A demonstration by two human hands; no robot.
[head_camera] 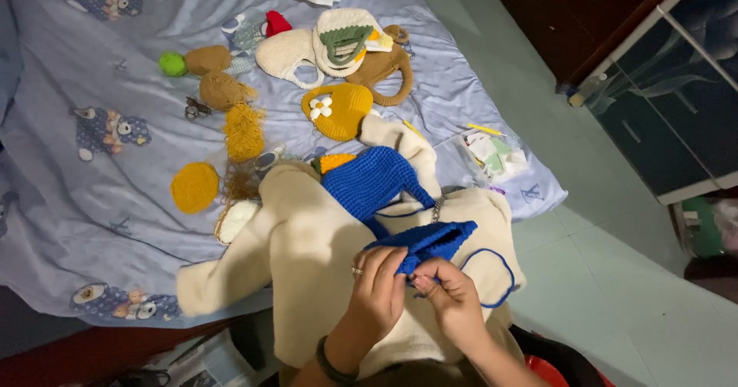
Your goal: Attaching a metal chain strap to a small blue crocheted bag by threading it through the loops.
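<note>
One pale blue bedsheet (92,195) carries one cream garment (307,241), three crochet bags and two yellow yarn bundles. On the garment lies one blue crochet piece (427,241), ribbed, trailing yarn; the left hand (377,291) and right hand (453,298) both pinch its edge.

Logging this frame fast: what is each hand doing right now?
Left hand: closed on the blue crocheted piece.
Right hand: pinching the same piece's edge.
</note>
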